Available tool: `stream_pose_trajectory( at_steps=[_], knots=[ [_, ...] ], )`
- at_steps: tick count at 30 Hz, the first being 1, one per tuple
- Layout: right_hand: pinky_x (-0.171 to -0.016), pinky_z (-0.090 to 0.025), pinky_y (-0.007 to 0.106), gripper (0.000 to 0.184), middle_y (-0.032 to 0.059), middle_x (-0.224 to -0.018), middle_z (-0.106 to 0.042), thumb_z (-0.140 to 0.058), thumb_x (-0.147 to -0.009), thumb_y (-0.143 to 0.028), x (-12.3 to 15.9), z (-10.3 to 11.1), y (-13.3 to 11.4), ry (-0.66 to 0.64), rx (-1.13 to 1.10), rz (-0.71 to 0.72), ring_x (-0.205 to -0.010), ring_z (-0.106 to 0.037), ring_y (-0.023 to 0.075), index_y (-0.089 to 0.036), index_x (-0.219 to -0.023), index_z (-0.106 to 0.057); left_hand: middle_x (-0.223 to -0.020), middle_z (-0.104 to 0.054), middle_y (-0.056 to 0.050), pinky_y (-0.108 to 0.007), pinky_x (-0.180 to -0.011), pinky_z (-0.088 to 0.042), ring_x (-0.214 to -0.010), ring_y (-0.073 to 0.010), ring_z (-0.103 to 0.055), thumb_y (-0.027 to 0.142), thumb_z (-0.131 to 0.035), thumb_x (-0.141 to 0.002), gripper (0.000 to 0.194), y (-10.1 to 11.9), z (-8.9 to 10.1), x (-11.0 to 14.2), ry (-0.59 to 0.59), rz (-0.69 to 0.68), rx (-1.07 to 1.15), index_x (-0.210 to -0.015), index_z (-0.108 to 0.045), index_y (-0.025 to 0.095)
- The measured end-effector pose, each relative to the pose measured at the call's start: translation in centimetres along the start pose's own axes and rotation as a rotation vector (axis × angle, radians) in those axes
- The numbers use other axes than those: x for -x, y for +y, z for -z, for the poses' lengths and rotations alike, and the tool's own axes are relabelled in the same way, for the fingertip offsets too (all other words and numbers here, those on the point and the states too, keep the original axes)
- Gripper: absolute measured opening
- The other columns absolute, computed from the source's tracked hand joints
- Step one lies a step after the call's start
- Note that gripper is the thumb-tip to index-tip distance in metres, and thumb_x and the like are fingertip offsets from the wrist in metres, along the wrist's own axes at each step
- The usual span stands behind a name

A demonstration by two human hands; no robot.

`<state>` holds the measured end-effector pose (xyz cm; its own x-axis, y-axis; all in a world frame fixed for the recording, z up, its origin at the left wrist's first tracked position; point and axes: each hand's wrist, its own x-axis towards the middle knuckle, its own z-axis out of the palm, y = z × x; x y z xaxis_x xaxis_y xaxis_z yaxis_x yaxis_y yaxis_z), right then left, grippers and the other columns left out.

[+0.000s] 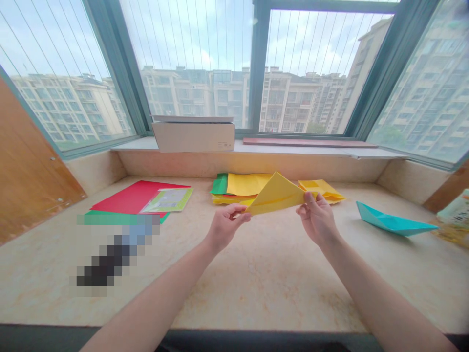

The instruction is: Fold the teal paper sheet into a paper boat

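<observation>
A folded sheet of yellow paper (pixel 276 194), peaked at the top like a triangle, is held up above the counter between my hands. My left hand (pixel 227 224) pinches its lower left corner. At its right corner, my right hand (pixel 318 216) grips between thumb and fingers. Behind it lies a stack of yellow and green paper (pixel 249 184), partly hidden by the held piece. Another folded yellow paper (pixel 326 189) rests just beyond my right hand. Farther right, a turquoise paper boat (pixel 395 220) sits on the counter.
Red paper (pixel 128 195) lies at the left over a green sheet, with a clear packet (pixel 167 200) on top. A blurred patch (pixel 113 254) covers something nearby. A white box (pixel 194 136) stands on the windowsill. A jar-like container (pixel 456 215) is at the right edge of the stone counter (pixel 252 283).
</observation>
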<state>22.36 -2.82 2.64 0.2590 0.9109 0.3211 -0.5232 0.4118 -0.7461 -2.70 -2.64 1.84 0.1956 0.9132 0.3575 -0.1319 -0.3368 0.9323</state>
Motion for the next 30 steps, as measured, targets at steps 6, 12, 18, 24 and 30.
stream_pose_trajectory(
  at_steps=[6, 12, 18, 24, 30],
  knots=[
    [-0.047, -0.048, 0.015, 0.029, -0.0032, -0.085, -0.068, -0.083, -0.072, -0.040, -0.2, 0.2, 0.3, -0.027, -0.003, -0.047, -0.054, -0.054, 0.0043, -0.023, -0.083, -0.064, -0.084, -0.076, -0.008, -0.030, -0.074, -0.055, -0.075, -0.0173, -0.069, 0.036, -0.079, -0.074, 0.029, -1.0, 0.8, -0.4, -0.083, 0.090, 0.009, -0.093, -0.076, 0.014],
    [-0.054, -0.051, 0.025, 0.039, -0.0027, -0.074, -0.067, -0.079, -0.073, -0.052, -0.2, 0.5, 1.7, -0.100, 0.220, -0.018, -0.052, -0.062, 0.0114, -0.023, -0.084, -0.055, -0.066, -0.070, -0.006, -0.029, -0.064, -0.053, -0.061, -0.0153, -0.063, 0.046, -0.081, -0.067, 0.035, -1.2, 2.3, -1.3, -0.053, 0.067, -0.049, -0.070, -0.073, 0.012],
    [-0.053, -0.048, 0.025, 0.049, -0.0011, -0.065, -0.068, -0.079, -0.071, -0.056, -0.2, 1.0, 2.8, -0.171, 0.405, -0.063, -0.058, -0.069, 0.0175, -0.021, -0.092, -0.051, -0.068, -0.064, -0.004, -0.026, -0.060, -0.050, -0.061, -0.0136, -0.058, 0.057, -0.072, -0.074, 0.044, -0.7, 2.8, -1.2, 0.106, -0.084, -0.098, -0.073, -0.073, 0.013],
    [-0.050, -0.045, 0.027, 0.050, 0.0017, -0.066, -0.069, -0.080, -0.066, -0.059, -0.5, 1.5, 4.6, -0.122, 0.511, 0.043, -0.055, -0.068, 0.0203, -0.020, -0.083, -0.053, -0.060, -0.059, -0.002, -0.024, -0.052, -0.044, -0.053, -0.0120, -0.052, 0.052, -0.072, -0.075, 0.038, -1.0, 3.1, -1.5, 0.182, -0.128, -0.166, -0.069, -0.074, 0.014],
    [-0.050, -0.045, 0.028, 0.045, 0.0026, -0.065, -0.069, -0.078, -0.070, -0.057, -0.6, 1.5, 4.4, -0.140, 0.523, 0.057, -0.054, -0.068, 0.0201, -0.020, -0.080, -0.056, -0.062, -0.060, -0.001, -0.024, -0.052, -0.044, -0.054, -0.0119, -0.051, 0.046, -0.073, -0.075, 0.033, -1.4, 3.0, -1.9, 0.203, -0.117, -0.147, -0.083, -0.076, 0.014]
  ],
)
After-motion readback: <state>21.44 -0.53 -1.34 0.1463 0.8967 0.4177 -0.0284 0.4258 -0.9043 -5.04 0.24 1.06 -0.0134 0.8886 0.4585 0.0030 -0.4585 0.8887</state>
